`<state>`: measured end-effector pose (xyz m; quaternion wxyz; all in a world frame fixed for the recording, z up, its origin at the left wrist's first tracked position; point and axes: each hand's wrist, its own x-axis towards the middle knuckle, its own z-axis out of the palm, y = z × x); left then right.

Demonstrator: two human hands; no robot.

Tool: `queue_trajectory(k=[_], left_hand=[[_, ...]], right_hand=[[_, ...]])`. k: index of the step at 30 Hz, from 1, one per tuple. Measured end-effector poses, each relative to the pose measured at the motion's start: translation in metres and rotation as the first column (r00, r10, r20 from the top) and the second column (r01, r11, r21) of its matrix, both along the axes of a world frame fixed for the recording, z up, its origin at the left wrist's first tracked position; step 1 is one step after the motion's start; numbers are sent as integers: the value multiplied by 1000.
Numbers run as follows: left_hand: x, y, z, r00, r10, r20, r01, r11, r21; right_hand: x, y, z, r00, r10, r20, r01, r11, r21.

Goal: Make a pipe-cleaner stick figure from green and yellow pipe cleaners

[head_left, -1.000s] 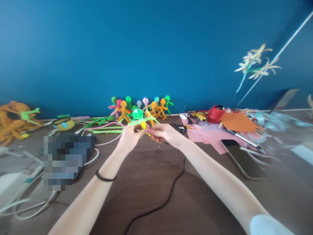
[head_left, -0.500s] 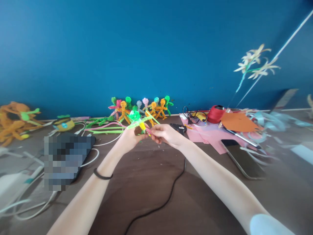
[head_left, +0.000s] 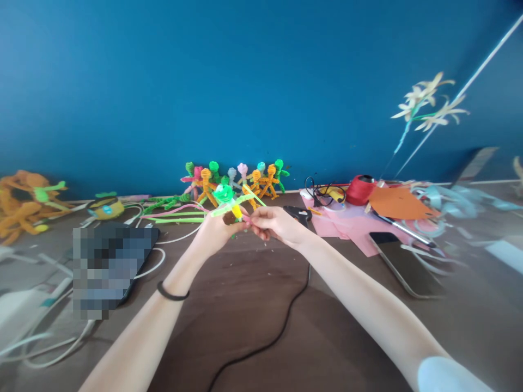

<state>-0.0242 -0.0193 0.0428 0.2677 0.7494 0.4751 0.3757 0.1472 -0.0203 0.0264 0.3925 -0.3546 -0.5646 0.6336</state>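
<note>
Near the back middle of the table, my left hand [head_left: 218,231] is closed on a pipe-cleaner figure [head_left: 224,194] with a green head, a yellow part and light green arms spread to both sides. My right hand [head_left: 275,223] pinches a small pink piece [head_left: 247,219] at the figure's lower right, and the fingertips of both hands nearly meet there. The figure's lower part is partly hidden by my fingers. Behind it, a row of orange, green and pink pipe-cleaner figures [head_left: 206,182] stands along the blue wall.
A glue gun [head_left: 298,214] lies right of my hands, its black cable [head_left: 281,332] crossing the table. Pink sheets [head_left: 368,242], orange paper [head_left: 402,203], a red spool [head_left: 360,190] and a phone [head_left: 408,269] are rightward. Leftward are a dark device [head_left: 143,245], white cables and orange figures [head_left: 24,212].
My left fingers have shifted slightly around the figure's lower part, closer to my right fingertips. The pink piece shows a little less between them. Everything else is nearly unchanged.
</note>
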Motion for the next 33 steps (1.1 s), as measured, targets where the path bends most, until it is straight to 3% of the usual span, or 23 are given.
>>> queue_trajectory(k=[11,20,28,33], left_hand=[[0,-1,-1,1000,-3,-23,4,1000,20],[4,0,-2,999,-7,35,7,1000,-11],[7,-3,0,998,-20,57,15,997,76],[9,-8,2,998,11,61,-11,1000,-2]], right_hand=[[-3,-3,6,998,-28,64,23,996,80],[-1,-1,3,983,-95,156,56,969,239],[-1,-1,0,974,-135,184,69,942,328],[-1,-1,-1,964,-146,221,53,924,378]])
